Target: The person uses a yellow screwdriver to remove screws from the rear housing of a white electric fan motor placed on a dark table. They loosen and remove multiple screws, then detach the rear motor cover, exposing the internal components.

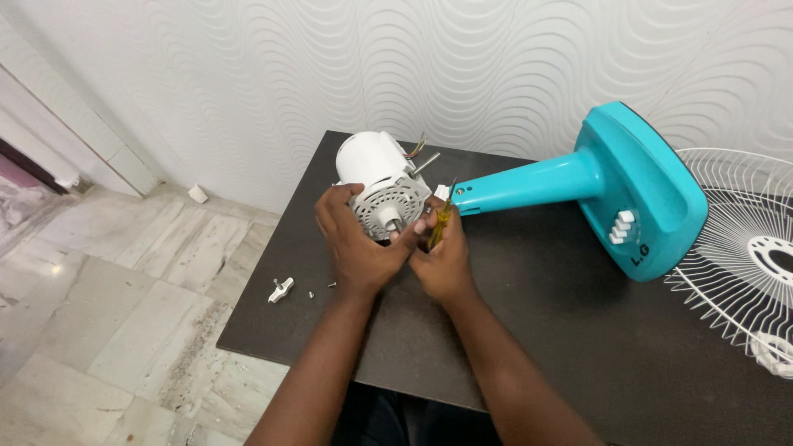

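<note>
Bracing the white fan motor (382, 186) on the counter (529, 322), the left hand (355, 248) grips its front face; the right hand (442, 260), just beside, grasps a yellow screwdriver (439, 221). Keep the shaft aligned, motor steady.

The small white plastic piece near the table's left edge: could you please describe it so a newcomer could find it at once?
Start at the dark table and go to its left edge, left of the left hand. There lies the white piece, apart from the hand. Unlike the tiny dark screws just right of it, it is pale, larger and winged.
</note>
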